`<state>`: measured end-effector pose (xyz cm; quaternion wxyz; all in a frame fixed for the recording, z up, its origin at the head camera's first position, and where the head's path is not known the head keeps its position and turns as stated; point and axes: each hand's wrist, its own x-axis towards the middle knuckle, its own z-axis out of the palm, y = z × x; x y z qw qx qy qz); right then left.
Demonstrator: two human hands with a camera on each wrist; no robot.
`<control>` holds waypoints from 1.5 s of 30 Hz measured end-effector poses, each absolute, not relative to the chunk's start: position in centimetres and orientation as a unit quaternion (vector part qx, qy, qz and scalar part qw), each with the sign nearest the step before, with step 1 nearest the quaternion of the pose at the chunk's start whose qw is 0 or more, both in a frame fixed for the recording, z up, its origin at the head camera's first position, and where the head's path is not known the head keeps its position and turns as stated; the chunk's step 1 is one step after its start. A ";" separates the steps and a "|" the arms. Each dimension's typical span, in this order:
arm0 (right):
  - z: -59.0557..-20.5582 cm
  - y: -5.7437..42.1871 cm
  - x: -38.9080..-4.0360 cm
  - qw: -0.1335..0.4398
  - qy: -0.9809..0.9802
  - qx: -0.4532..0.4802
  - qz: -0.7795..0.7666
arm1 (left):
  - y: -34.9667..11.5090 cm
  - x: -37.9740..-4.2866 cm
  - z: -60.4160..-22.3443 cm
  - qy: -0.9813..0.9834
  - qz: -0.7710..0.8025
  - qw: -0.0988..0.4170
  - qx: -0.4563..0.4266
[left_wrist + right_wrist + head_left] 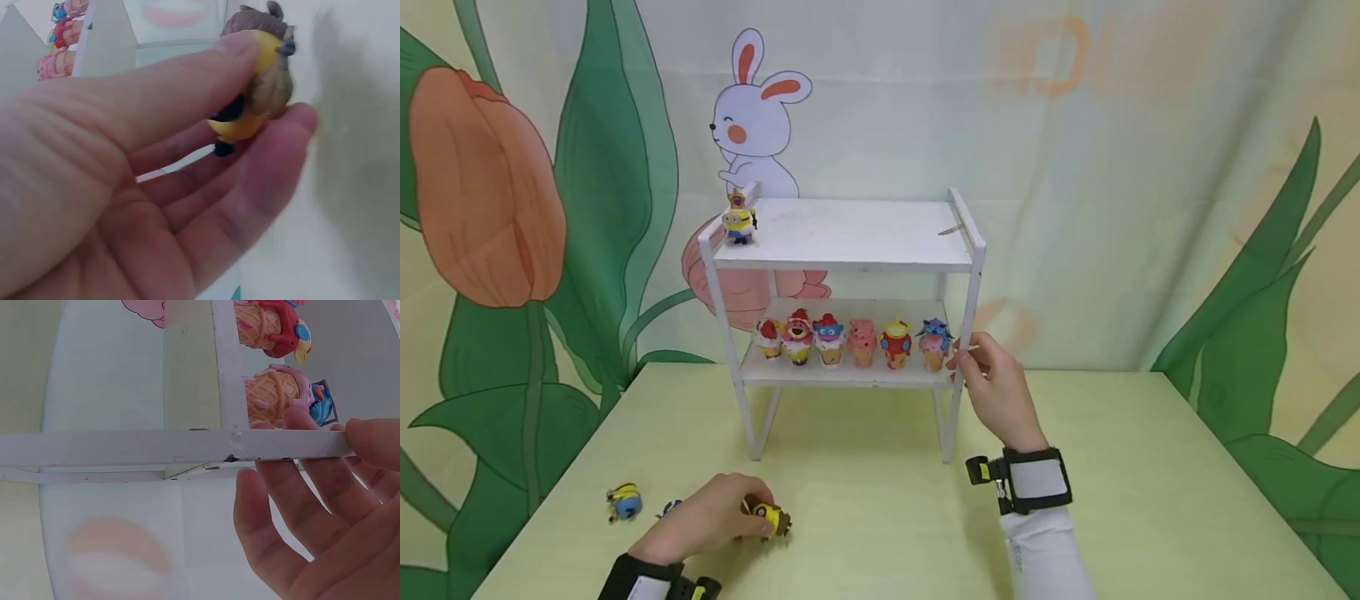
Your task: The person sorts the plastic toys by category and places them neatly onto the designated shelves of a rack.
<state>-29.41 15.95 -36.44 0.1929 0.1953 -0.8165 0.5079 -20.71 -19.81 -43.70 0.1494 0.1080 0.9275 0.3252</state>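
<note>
My left hand (711,517) pinches a small yellow minion figurine (772,518) between thumb and fingers, close over the table's front. In the left wrist view the figurine (270,94) shows brown on its head and body, and its lower part lies partly behind the thumb. At the white two-tier rack (842,265), my right hand (1000,390) holds the right front post (156,447), thumb on one side and fingers curled behind. Close to those fingertips, on the lower shelf, stands a blue-topped ice-cream-cone figurine (935,343).
Several other cone figurines (862,343) line the lower shelf. A crowned minion (740,221) stands at the upper shelf's left end. On the table (1120,492) at left lie another minion (624,502) and a small blue-and-white item (670,507), partly hidden by my left hand.
</note>
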 end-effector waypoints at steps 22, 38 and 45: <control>-36.2 15.7 -29.2 0.186 -0.818 0.190 0.509 | -20.7 -21.8 -34.6 0.944 0.234 -0.011 0.231; -36.4 16.0 -29.5 0.195 -0.813 0.193 0.513 | -19.0 -22.0 -24.9 0.932 0.136 -0.092 0.324; -36.5 16.0 -29.5 0.186 -0.812 0.193 0.519 | -18.2 -22.1 -19.3 0.932 0.118 -0.126 0.318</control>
